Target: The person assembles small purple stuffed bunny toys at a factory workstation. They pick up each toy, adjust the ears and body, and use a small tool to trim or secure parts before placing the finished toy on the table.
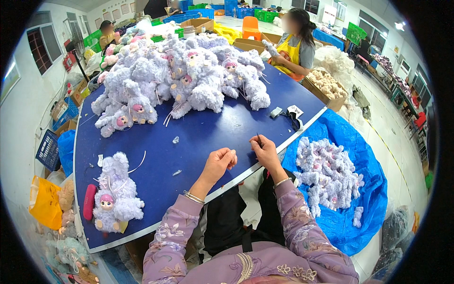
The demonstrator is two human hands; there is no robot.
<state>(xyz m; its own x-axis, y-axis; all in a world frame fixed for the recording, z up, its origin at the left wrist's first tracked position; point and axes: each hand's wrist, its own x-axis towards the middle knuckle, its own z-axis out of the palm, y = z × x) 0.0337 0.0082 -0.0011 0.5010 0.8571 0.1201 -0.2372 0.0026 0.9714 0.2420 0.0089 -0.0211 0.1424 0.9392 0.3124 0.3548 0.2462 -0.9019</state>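
Over the blue table, near its front edge, both my hands are raised side by side. My left hand is closed in a pinch, and what its fingertips hold, if anything, is too small to make out. My right hand grips a slim dark pointed tool, with its tip upward. Ahead of the hands lies a big heap of pale lilac plush toys with pink-topped doll faces and loose white strings. One more lilac plush toy rests apart at the table's left, beside a dark pink case.
A blue sheet-lined container at my right holds many lilac plush toys. Dark straps with a white tag lie by the table's right edge. Fluff scraps dot the tabletop. A co-worker in a yellow apron sits beyond the far right corner.
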